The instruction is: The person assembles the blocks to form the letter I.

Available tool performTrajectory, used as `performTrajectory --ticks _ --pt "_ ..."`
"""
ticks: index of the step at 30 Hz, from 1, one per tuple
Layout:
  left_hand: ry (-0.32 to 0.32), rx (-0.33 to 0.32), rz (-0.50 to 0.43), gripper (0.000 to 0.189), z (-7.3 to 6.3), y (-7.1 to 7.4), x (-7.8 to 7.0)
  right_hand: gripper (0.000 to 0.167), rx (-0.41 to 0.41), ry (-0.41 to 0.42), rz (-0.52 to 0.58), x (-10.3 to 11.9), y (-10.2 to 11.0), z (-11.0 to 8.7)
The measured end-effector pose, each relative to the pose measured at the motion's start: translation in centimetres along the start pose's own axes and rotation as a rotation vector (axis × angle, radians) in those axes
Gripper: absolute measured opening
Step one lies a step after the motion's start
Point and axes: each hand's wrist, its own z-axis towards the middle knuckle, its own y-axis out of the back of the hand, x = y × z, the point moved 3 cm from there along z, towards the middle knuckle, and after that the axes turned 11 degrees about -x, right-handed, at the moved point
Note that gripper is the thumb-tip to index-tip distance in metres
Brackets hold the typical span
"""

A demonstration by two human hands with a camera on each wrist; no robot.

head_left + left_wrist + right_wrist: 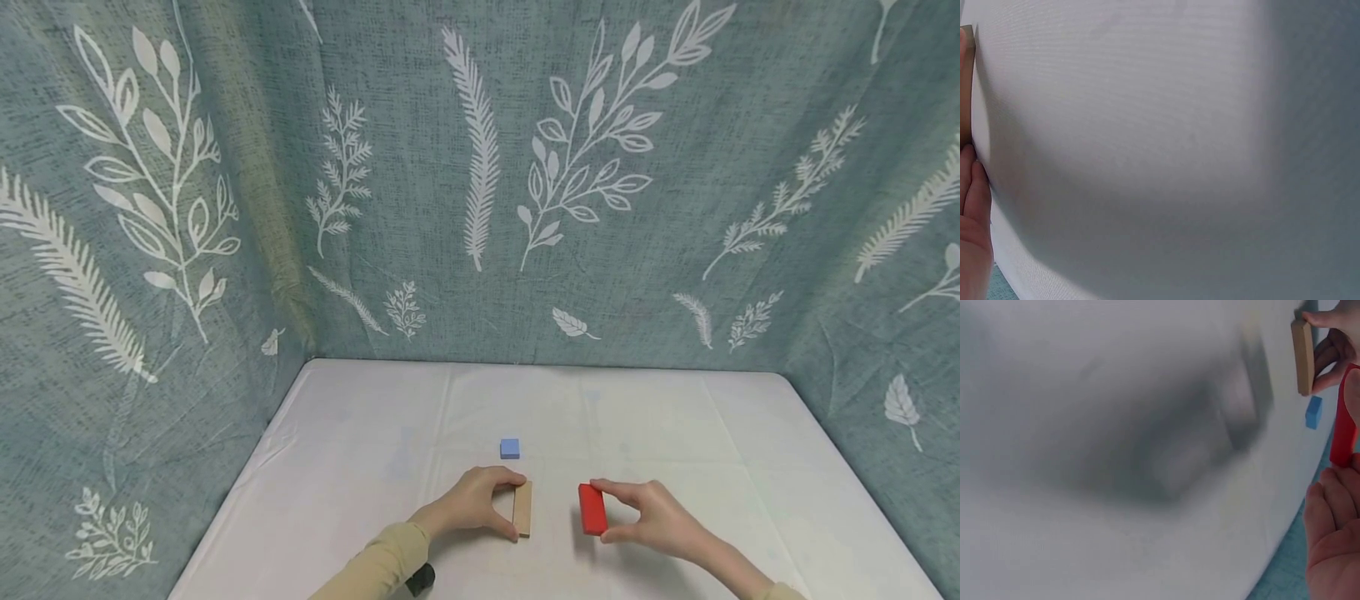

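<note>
My left hand (474,502) pinches a light wooden block (522,509) by its two ends, thumb near and fingers far. In the left wrist view only an edge of this wooden block (965,87) shows, at the far left. To the right, my right hand (651,518) grips a red block (592,509) by its ends, with a shadow on the cloth beneath it. The right wrist view shows the red block (1344,422) between thumb and fingers, apart from the wooden block (1303,357). A small blue block (510,449) lies on the table beyond the left hand.
A white cloth covers the table (375,433). Green curtains (420,208) with white leaf prints stand behind it and along both sides. A small black object (422,579) shows beside the left sleeve.
</note>
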Motion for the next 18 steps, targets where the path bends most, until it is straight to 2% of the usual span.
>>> performTrajectory --ticks 18 --pt "-0.010 -0.008 0.001 0.076 -0.1 0.1 -0.2 0.069 0.049 -0.006 0.005 -0.8 -2.0 0.0"
